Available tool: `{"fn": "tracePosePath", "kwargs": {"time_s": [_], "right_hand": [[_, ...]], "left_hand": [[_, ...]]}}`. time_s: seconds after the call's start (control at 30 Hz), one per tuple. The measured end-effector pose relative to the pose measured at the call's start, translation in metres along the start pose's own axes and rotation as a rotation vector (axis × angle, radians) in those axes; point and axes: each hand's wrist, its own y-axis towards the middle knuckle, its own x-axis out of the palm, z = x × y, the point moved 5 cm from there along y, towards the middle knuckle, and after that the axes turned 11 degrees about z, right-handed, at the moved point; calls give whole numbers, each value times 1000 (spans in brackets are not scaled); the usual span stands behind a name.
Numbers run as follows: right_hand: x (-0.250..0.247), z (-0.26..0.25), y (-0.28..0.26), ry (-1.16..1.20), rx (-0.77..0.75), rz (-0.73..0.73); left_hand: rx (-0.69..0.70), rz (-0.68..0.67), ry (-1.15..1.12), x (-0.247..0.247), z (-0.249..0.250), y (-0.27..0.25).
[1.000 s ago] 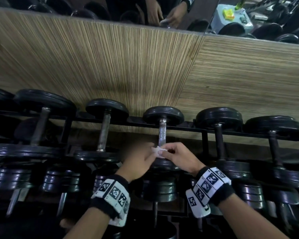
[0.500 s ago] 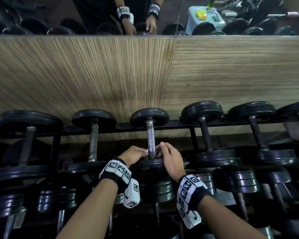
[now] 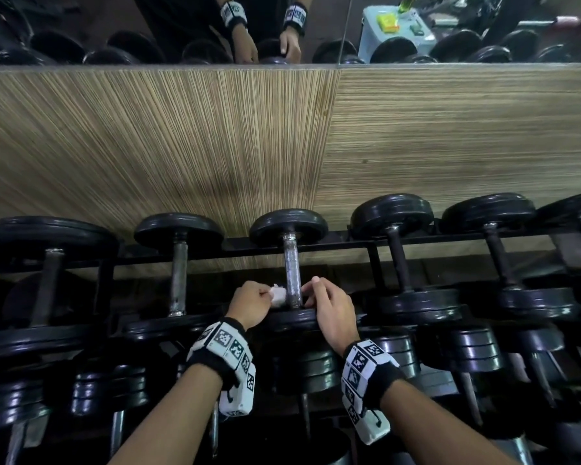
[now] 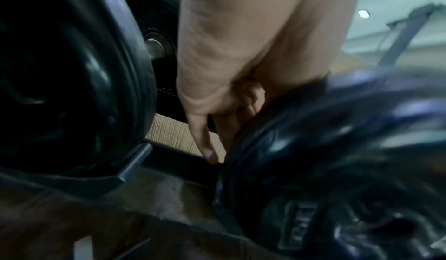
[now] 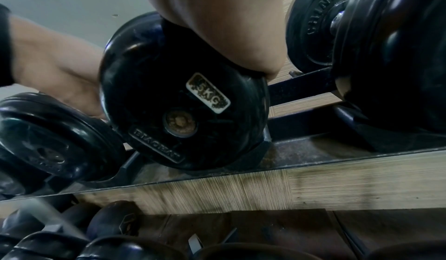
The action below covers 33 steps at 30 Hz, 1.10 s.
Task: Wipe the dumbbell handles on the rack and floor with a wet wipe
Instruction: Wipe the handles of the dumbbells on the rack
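A dumbbell with a bare steel handle [image 3: 292, 270] lies on the top rail of the rack [image 3: 349, 245], its near 5 KG plate [image 5: 183, 102] just under my wrists. At the handle's near end my left hand [image 3: 269, 296] pinches a small white wet wipe [image 3: 278, 295] against the handle's left side. My right hand [image 3: 311, 290] has its fingers curled against the handle's right side, where the wipe seems to pass behind the bar. That end of the wipe is hidden. In the left wrist view one finger [image 4: 205, 146] points down between two plates.
More black dumbbells [image 3: 396, 256] sit left and right on the same rail, and a lower tier [image 3: 477, 350] lies beneath my forearms. A wood-grain wall panel [image 3: 215, 146] stands close behind the rack, with a mirror [image 3: 148, 28] above it.
The hands moved from holding the wipe together in front of the handle to either side of its near end. The wipe now sits against the bar on the left.
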Motion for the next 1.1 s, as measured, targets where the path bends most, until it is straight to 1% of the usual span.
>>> {"fn": "tracePosePath", "kwargs": {"time_s": [0.03, 0.1, 0.13, 0.17, 0.27, 0.3, 0.37, 0.43, 0.5, 0.57, 0.63, 0.7, 0.77, 0.87, 0.93, 1.0, 1.1], "right_hand": [[0, 0, 0, 3, 1, -1], [0, -1, -1, 11, 0, 5], [0, 0, -1, 17, -2, 12], [0, 0, -1, 20, -6, 19], [0, 1, -1, 20, -21, 19], [0, 1, 0, 16, -28, 16], [-1, 3, 1, 18, -22, 1], [-1, 4, 1, 33, -12, -27], [0, 0, 2, 74, 4, -86], [-2, -13, 0, 176, -18, -186], [-6, -29, -3, 270, -53, -292], [-14, -45, -6, 300, -97, -344], [-22, -57, -11, 332, -114, -335], [-30, -74, -19, 443, -97, -315], [-33, -86, -26, 483, -112, -332], [-35, -95, -31, 474, -127, -342], [-42, -102, -34, 529, -94, -286]], "left_hand": [[-28, -54, -44, 6, 1, 4], [-103, -215, -224, 18, 5, 5], [-125, -262, -276, 21, 9, 2], [-138, -262, -302, 21, 10, 1], [-139, -135, -342, 14, 11, -8], [-104, -90, -307, 11, 12, -11], [-7, -10, -149, 1, 14, -18], [106, 40, -48, -11, 17, -27], [178, 75, -114, -24, 20, -36], [210, 103, -211, -34, 21, -48], [216, 117, -299, -43, 25, -59], [190, 134, -416, -50, 28, -68], [188, 178, -520, -59, 33, -75], [264, 273, -573, -72, 46, -87], [330, 294, -577, -78, 55, -97], [385, 309, -577, -81, 63, -105], [408, 324, -591, -86, 69, -115]]}}
